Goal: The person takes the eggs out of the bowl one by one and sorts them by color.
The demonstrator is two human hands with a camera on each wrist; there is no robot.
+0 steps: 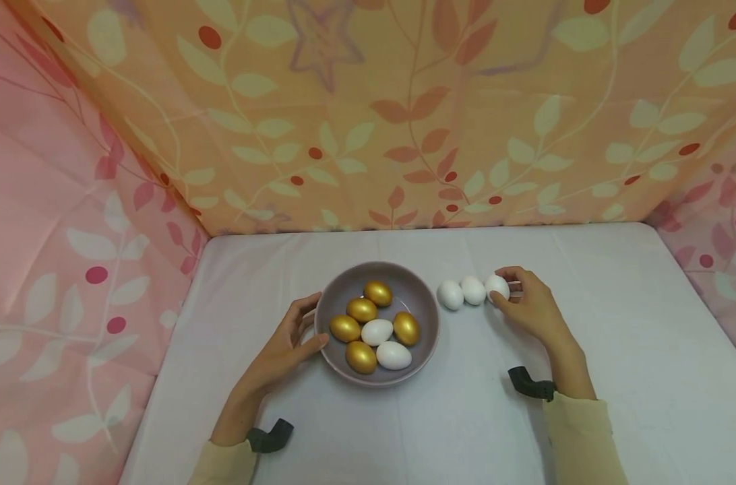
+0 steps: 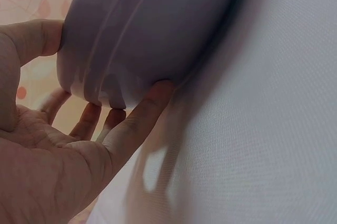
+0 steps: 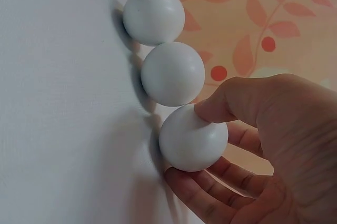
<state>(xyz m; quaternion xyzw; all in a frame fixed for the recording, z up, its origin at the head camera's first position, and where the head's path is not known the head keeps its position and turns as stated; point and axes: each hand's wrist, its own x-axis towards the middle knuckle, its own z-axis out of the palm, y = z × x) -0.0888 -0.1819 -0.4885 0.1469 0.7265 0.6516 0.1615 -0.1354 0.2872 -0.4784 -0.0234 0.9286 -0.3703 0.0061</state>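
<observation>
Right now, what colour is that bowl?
The bowl is greyish purple, clearest in the left wrist view.

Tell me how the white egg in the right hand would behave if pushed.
The held white egg would probably roll, being rounded. Its smooth surface may feel slippery. Pushed toward the middle white egg close beside it, it would likely bump that.

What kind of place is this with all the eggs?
Maybe a little indoor spot set up for filming, but I can't be sure. There's a white-covered table, an orange leafy curtain behind it, pink curtains at the sides, and black gadgets at the wrists.
</observation>
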